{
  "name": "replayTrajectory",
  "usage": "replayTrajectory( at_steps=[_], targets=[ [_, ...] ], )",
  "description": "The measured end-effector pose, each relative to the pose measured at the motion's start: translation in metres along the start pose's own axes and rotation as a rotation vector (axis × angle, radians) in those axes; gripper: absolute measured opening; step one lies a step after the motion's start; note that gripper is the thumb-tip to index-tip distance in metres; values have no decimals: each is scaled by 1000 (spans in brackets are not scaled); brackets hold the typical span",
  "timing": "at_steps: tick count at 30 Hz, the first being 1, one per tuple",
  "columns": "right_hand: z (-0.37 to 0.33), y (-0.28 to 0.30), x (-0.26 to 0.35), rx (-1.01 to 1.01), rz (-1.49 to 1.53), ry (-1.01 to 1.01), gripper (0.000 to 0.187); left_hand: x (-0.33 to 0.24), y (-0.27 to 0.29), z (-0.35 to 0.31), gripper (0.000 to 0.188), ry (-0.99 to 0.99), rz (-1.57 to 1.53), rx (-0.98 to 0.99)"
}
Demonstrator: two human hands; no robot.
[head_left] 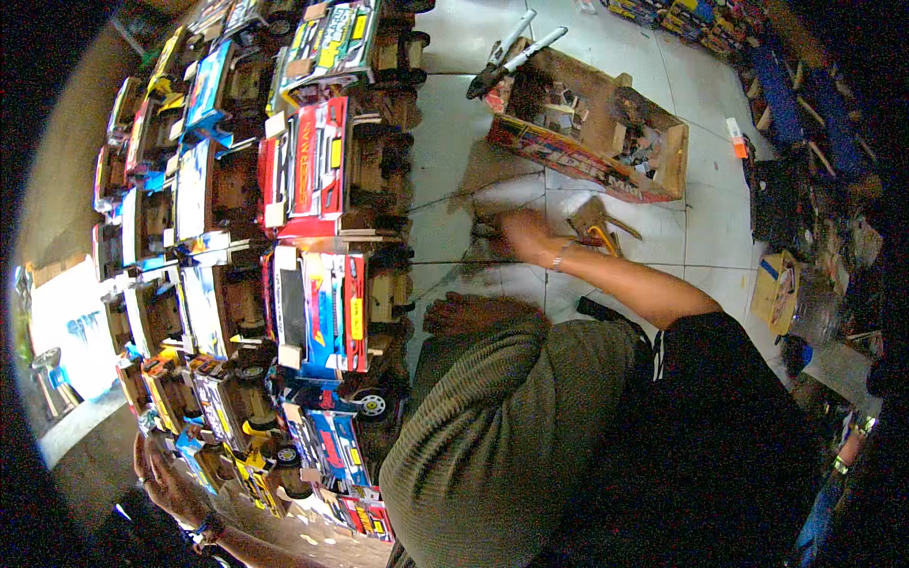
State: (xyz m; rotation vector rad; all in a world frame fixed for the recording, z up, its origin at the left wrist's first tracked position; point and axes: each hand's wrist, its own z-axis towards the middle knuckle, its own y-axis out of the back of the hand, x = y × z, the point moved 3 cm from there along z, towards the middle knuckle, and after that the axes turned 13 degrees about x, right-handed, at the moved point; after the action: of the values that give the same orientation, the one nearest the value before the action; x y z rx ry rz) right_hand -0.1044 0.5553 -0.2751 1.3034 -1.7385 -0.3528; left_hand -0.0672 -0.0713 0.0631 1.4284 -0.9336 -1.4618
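My right hand [521, 237] reaches low over the white tiled floor, blurred by motion, so its fingers and anything in them are hard to make out. Beside it lie a brown wooden piece and a yellow-handled tool [601, 239]. My left hand [172, 494], with a ring and wristband, is at the lower left with fingers extended, next to the outer row of toy trucks [199, 454]. Rows of these colourful wooden trucks fill the left side; a red one [317, 166] and a blue, white and red one [327, 308] stand nearest my right hand.
A wooden box [592, 180] of small scraps stands beyond my right hand, with pale-handled cutters [516, 62] at its corner. My bare foot [478, 312] and bent knee [511, 407] are near the trucks. Dark clutter [795, 204] lines the right; another person's wrist [843, 459] shows there.
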Motion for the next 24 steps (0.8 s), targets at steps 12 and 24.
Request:
replayTrajectory(
  at_steps=[12, 24],
  targets=[
    [150, -43, 10, 85, -510, 531, 19, -79, -27, 18, 32, 50, -62, 100],
    [-49, 116, 79, -371, 397, 306, 29, -162, -18, 13, 22, 0, -444, 57]
  ],
)
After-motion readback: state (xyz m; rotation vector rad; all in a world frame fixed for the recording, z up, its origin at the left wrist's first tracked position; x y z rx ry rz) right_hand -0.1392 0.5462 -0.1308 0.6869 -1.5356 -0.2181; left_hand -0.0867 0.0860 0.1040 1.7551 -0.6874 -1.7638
